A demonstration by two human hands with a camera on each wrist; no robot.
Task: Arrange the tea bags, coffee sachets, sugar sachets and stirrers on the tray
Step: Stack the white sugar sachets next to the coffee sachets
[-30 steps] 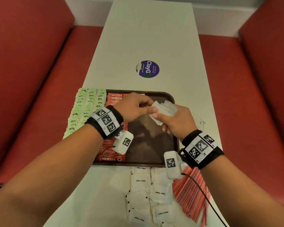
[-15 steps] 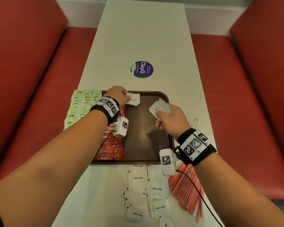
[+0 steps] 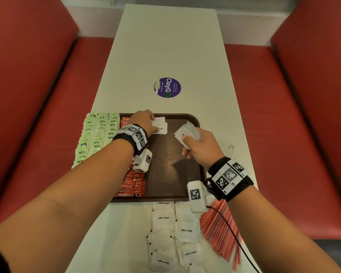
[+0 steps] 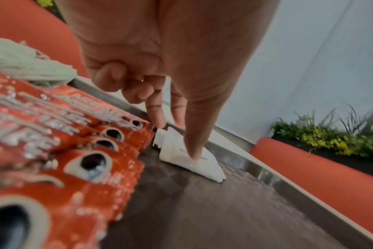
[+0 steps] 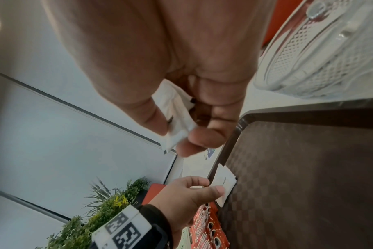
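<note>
Far left, the green tea bags (image 3: 96, 134), glossy little paper packets, sat in overlapping rows along the tray's left edge. Next came the coffee sachets (image 3: 131, 186), red crinkly foil sticks with serrated ends, stacked in a column on the left part of the brown tray (image 3: 171, 191), which had a diamond-textured plastic floor and a raised rim. My left hand (image 3: 144, 121) rested at the tray's far-left corner, index and middle fingers straight and the thumb tip pressing down on two flat white paper sugar sachets (image 3: 160, 126) lying just beside the coffee; the ring and little fingers curled in. Half a second earlier that hand held a single sachet at the same spot; now the two lay flat on the tray under the fingertips. My right hand (image 3: 200, 146) stayed above the tray's right side, thumb and fingers pinching a small fan of sugar packets (image 3: 186, 131). Near me, off the tray, loose white sachets (image 3: 173, 233) lay on the smooth white table (image 3: 175, 46), with thin red-striped stirrers (image 3: 221, 231) heaped to their right. A clear patterned glass dish (image 5: 322, 55) stood just right of the tray.
</note>
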